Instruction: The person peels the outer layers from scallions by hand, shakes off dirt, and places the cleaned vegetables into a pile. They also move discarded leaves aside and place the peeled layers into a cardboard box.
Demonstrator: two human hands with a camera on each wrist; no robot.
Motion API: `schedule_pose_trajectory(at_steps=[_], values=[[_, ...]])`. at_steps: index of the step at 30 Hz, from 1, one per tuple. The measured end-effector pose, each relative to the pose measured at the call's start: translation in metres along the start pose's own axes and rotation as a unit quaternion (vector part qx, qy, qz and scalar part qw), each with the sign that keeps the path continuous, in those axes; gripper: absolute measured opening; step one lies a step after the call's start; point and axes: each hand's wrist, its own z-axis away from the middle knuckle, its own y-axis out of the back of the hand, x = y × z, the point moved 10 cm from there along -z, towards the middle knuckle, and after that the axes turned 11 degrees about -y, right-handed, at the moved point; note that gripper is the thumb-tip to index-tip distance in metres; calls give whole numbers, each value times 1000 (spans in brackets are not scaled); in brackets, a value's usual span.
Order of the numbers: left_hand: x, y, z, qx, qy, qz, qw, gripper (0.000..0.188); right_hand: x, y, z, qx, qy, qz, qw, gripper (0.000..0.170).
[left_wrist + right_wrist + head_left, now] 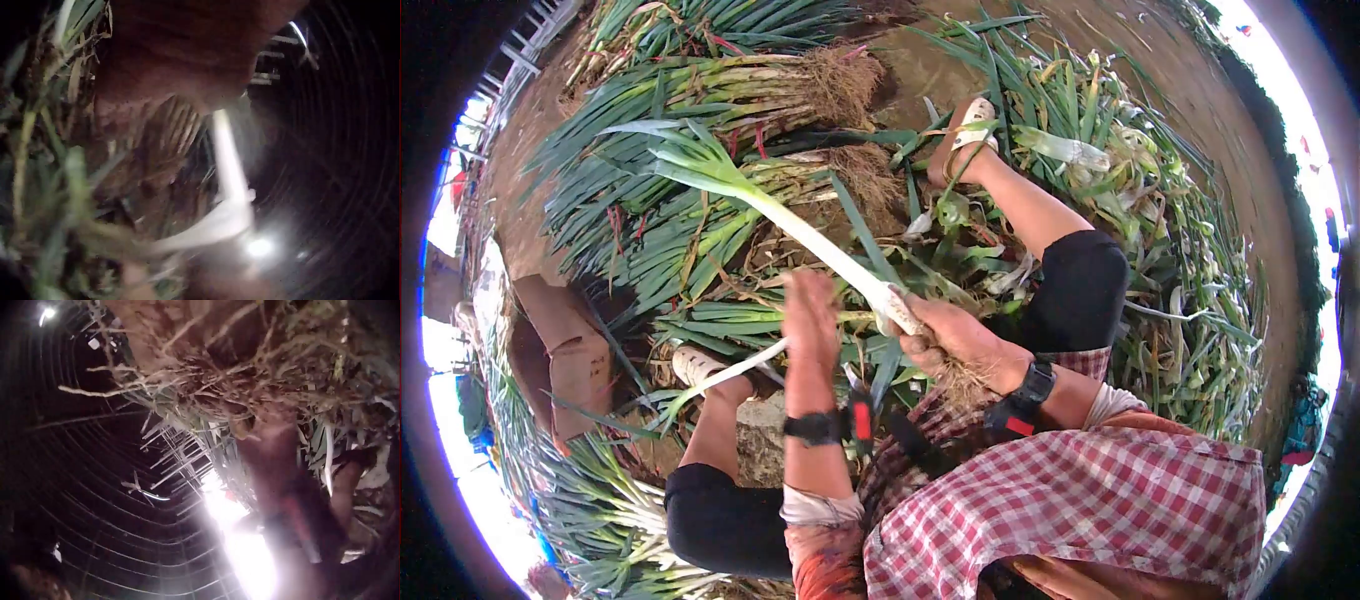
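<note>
A long leek point(815, 240) slants across the head view, its green leaves pointing to the upper left. My right hand point(965, 340) grips its white root end, fingers curled around it; the roots point(968, 385) hang below the palm. Beside the stalk is my left hand point(810, 310), blurred, its fingers mostly hidden. A pale leaf strip point(725, 374) runs from the edge of that hand to the lower left. In the left wrist view, a blurred white stalk point(230, 162) shows below my left hand point(181, 56). Tangled roots point(206, 387) fill the top of the right wrist view.
Bundles of leeks point(740, 90) with roots on lie at the upper left. A heap of loose leaves point(1160, 220) covers the right side. An open cardboard box point(580, 365) stands at the left, above more leeks point(615, 515). Both feet rest on the ground among the leaves.
</note>
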Motion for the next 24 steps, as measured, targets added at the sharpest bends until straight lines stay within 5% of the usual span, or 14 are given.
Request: schedule_pose_trajectory(at_steps=[1,3,4,5,6,7,8,10,11,12,14,16,18,24], values=[[34,-21,2,5,-14,83,996,66,3,3,-3,28,10,89,996,36],[71,-42,-17,-46,-45,182,981,44,1,2,-4,108,36,274,955,36],[71,-24,-27,70,-44,160,984,36,3,1,-8,107,34,275,955,36],[74,-24,-29,75,-58,155,983,36,-38,-10,8,207,255,439,836,34],[80,-26,-26,79,-73,149,983,35,-59,-37,38,286,452,558,634,31],[82,-31,-22,78,-73,145,984,35,-79,-55,57,312,512,568,564,26],[86,-35,-17,72,-81,152,982,35,-86,-55,50,315,512,565,565,26],[90,-37,-8,66,-87,158,981,35,-81,-45,-1,72,371,362,852,41],[97,-39,-8,54,-92,181,978,35,-68,-55,-17,37,270,477,835,48],[107,-41,-9,41,-100,207,972,35,-38,-43,-43,26,87,414,906,54],[136,-30,-6,54,-149,148,976,36,-31,-47,-40,74,101,481,868,55],[166,-10,-2,90,-175,126,972,35,-24,-47,-27,54,101,468,876,49],[211,8,4,129,-245,113,954,34,-34,-57,11,78,211,563,795,40],[285,12,43,167,-371,56,912,27,-50,-53,45,108,238,586,768,23]])
